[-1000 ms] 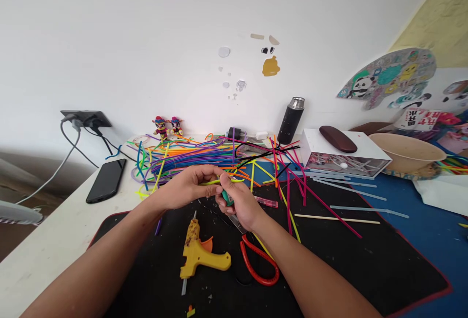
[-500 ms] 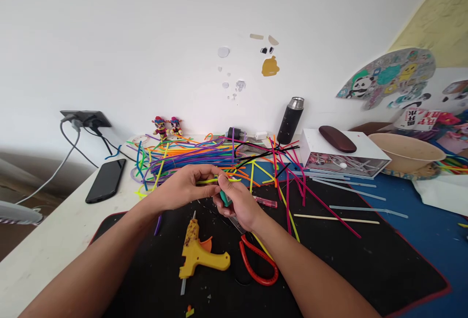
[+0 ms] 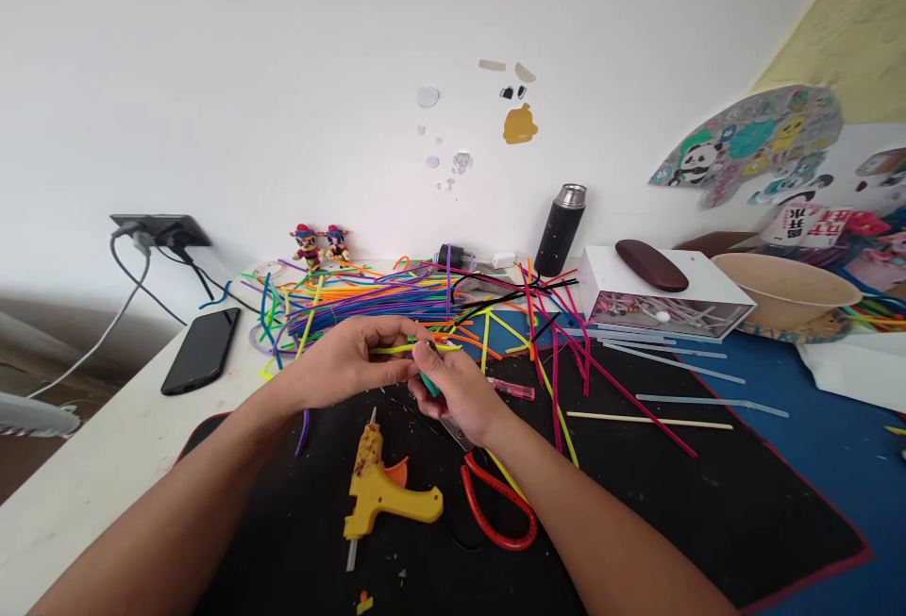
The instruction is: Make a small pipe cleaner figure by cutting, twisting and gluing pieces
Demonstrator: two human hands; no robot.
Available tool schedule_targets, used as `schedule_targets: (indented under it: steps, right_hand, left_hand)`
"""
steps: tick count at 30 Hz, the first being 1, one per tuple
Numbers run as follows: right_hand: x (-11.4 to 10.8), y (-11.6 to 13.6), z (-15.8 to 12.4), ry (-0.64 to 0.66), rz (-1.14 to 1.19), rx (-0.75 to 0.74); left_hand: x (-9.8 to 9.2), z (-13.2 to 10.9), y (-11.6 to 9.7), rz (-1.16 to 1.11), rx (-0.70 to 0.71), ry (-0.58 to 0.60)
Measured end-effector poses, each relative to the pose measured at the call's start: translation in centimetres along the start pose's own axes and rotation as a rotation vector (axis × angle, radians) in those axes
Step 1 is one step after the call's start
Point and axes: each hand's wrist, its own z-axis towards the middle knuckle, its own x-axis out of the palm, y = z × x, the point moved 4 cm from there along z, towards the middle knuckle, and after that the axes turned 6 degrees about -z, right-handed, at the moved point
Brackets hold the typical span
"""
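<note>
My left hand (image 3: pixel 350 361) is closed around a thin yellow-green pipe cleaner (image 3: pixel 453 347), held level above the black mat (image 3: pixel 708 512). My right hand (image 3: pixel 460 394) meets it from the right, pinching the same strand while its fingers also grip a small teal object (image 3: pixel 428 385) that I cannot name. Both hands hover just above a yellow glue gun (image 3: pixel 382 493) and red-handled scissors (image 3: pixel 499 507) lying on the mat. Behind the hands a large pile of coloured pipe cleaners (image 3: pixel 368 300) spreads over the desk.
A black phone (image 3: pixel 202 361) lies at the left, near cables from a wall socket (image 3: pixel 159 229). At the back stand a black flask (image 3: pixel 559 231), two small figurines (image 3: pixel 318 243), a white box (image 3: pixel 665 300) with a dark case on it, and a beige bowl (image 3: pixel 785 288). Clear glue sticks (image 3: pixel 672 361) lie to the right.
Both hands stay together on the pipe cleaner, with only slight finger movement. The view has shifted a little to the right.
</note>
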Motion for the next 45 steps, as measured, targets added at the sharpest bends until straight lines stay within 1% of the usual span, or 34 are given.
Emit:
schedule_targets:
  steps: [3,8,12,14,16,20,22,25,29,35,40,45]
  right_hand:
    - [0.0,-0.2,0.0,0.012,0.016,-0.017]
    - [0.0,-0.5,0.0,-0.008,0.080,0.026]
    - [0.0,-0.5,-0.1,-0.028,0.099,0.054]
    - [0.1,-0.4,-0.1,-0.026,0.111,0.050]
    - [0.0,-0.3,-0.1,-0.026,0.121,0.033]
    - [-0.2,-0.3,0.1,-0.069,0.134,0.003]
    - [-0.3,-0.3,0.1,-0.108,0.131,-0.002]
    - [-0.3,-0.3,0.1,-0.144,0.117,0.005]
    - [-0.1,-0.3,0.0,-0.151,0.098,0.025]
    - [-0.1,-0.5,0.1,-0.212,0.063,0.049]
    - [-0.6,-0.6,0.3,-0.296,0.074,0.074]
    - [-1.0,-0.9,0.5,-0.322,0.086,0.060]
  left_hand:
    - [0.4,0.1,-0.2,0.033,0.014,-0.021]
    - [0.7,0.2,-0.2,0.056,0.025,-0.041]
    - [0.3,0.3,0.0,0.035,0.002,0.016]
    - [-0.3,0.3,-0.1,0.021,0.005,0.022]
    - [-1.3,0.3,-0.2,0.047,0.032,-0.043]
    - [-3.3,0.0,-0.3,0.129,0.073,-0.256]
    - [-3.6,-0.1,-0.3,0.143,0.066,-0.299]
    - [-3.2,0.0,-0.3,0.150,0.063,-0.267]
    - [-2.3,0.2,-0.3,0.135,0.060,-0.203]
    - [-1.5,0.2,0.5,0.219,0.064,-0.134]
    - [-1.6,-0.1,0.4,0.287,0.058,-0.155]
    - [-1.6,-0.2,0.0,0.328,0.006,-0.151]
